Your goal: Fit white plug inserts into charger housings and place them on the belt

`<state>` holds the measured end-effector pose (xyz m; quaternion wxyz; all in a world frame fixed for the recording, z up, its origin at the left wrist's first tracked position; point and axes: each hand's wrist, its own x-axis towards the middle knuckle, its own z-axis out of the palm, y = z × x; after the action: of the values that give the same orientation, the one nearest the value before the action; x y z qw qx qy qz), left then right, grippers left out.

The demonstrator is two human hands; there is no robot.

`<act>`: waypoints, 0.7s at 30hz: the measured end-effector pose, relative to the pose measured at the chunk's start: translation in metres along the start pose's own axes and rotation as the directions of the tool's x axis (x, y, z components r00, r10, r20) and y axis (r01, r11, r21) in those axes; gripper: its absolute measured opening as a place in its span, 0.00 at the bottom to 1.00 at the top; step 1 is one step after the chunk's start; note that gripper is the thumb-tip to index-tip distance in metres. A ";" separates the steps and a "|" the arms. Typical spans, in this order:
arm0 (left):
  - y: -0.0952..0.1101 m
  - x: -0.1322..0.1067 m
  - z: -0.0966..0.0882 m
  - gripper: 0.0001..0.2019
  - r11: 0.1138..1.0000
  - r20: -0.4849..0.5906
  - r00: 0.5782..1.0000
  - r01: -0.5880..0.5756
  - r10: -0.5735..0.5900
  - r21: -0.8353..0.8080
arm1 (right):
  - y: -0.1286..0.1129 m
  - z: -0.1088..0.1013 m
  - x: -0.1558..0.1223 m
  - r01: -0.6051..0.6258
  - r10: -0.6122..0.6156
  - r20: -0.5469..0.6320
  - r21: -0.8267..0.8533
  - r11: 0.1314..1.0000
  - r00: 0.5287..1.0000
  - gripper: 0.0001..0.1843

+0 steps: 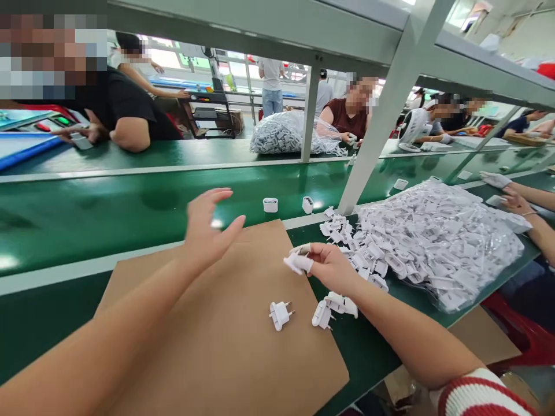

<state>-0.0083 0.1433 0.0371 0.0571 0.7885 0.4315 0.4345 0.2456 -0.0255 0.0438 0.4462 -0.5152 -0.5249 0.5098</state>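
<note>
My left hand (208,222) is raised over the far edge of a cardboard sheet (208,323), its thumb and fingers spread with nothing between them. White coverings wrap the fingertips of my right hand (329,266), which pinches a white plug piece (295,263) above the sheet's right side. One white two-pin plug (281,315) lies on the cardboard below. Near the sheet's right edge rest a few more white plug pieces (321,315). Two white oval housings (270,205) stand on the green conveyor belt (143,202) beyond my hands.
A clear bag of white plug parts (446,237) spills loose pieces toward my right forearm. A slanted metal post (377,110) rises behind them. At right, a co-worker's hands (507,193) are close to the bag. Across the belt, other people sit near another full bag (281,133).
</note>
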 end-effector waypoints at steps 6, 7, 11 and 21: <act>-0.027 0.042 0.081 0.43 0.940 0.349 0.883 0.342 -0.313 -0.021 | -0.005 -0.009 0.002 -0.182 0.146 0.126 0.345 0.921 0.981 0.26; -0.030 0.048 0.090 0.40 0.929 0.368 0.869 0.368 -0.331 -0.035 | -0.005 -0.009 0.001 -0.202 0.158 0.143 0.380 0.903 0.977 0.26; -0.031 0.055 0.101 0.20 0.902 0.353 0.849 0.431 -0.393 -0.030 | -0.007 -0.010 0.000 -0.248 0.184 0.187 0.420 0.873 0.965 0.26; 0.055 -0.079 0.007 0.18 0.924 0.389 0.891 0.329 -0.234 -0.197 | 0.003 -0.007 0.004 0.068 -0.070 0.019 0.096 0.993 0.997 0.20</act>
<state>0.0120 0.0538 0.0082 0.2996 0.7685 0.4642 0.3226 0.2524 -0.0209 0.0407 0.4818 -0.4692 -0.5226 0.5241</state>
